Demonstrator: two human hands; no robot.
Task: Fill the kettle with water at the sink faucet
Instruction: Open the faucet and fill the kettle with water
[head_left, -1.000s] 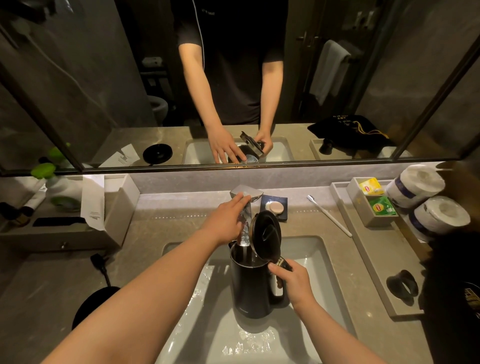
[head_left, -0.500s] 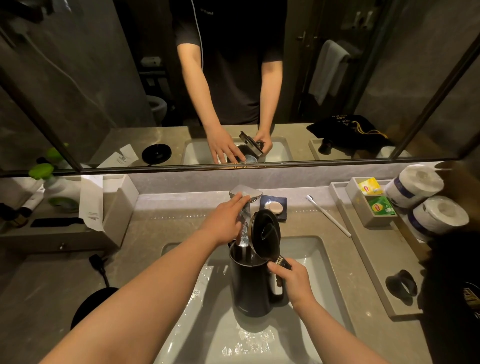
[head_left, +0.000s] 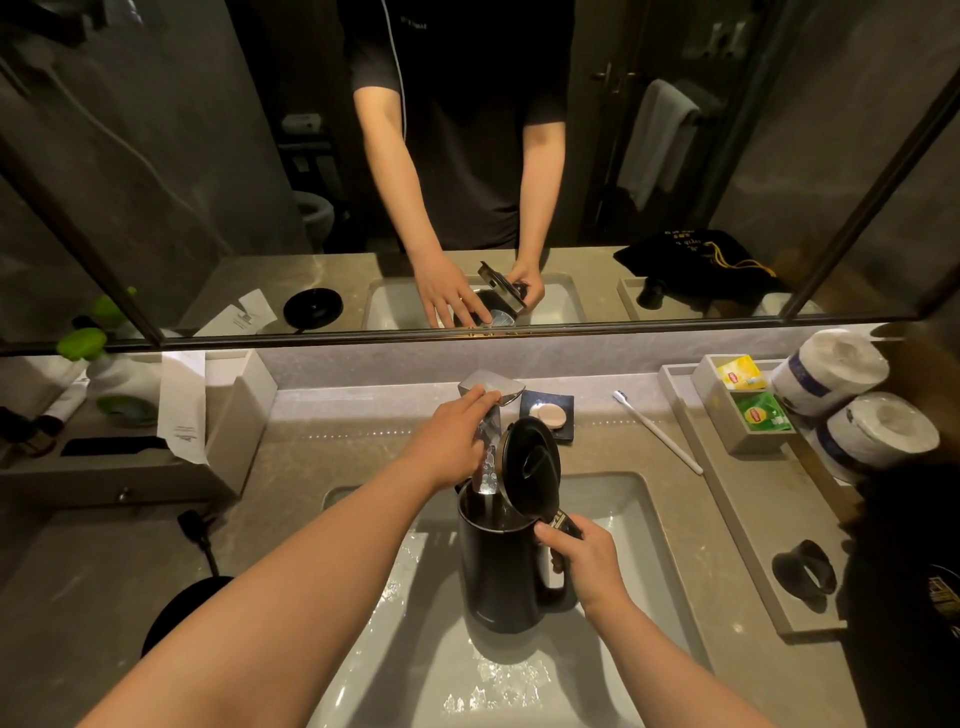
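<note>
**Kettle under the spout, water going in**

I've got the kettle (head_left: 501, 566) standing upright down in the sink (head_left: 631, 525), parked so its open mouth sits directly beneath the faucet (head_left: 491, 415). That's the whole point of the placement: the stream drops straight into the body instead of splashing off the rim. The lid (head_left: 529, 463) is swung up and back toward the handle side, tilted out of the water's path, so nothing blocks the fall.

My right hand (head_left: 587, 564) is closed around the kettle's handle, thumb up near the hinge. I read that as bracing the kettle so it doesn't shift or tip as it gets heavier, and probably keeping the lid from flopping shut.

My left hand (head_left: 449, 441) is up at the faucet, fingers curled loosely against the lever and spout, not gripping anything free. It's parked there, I'd say, so I can cut the flow the instant the level is right.

Water is visibly running from the spout into the kettle, and there's some pooled on the basin floor. I can't see the level inside from here; the interior is dark. My guess is we're mid-fill, and overfilling is the risk to watch.
</note>
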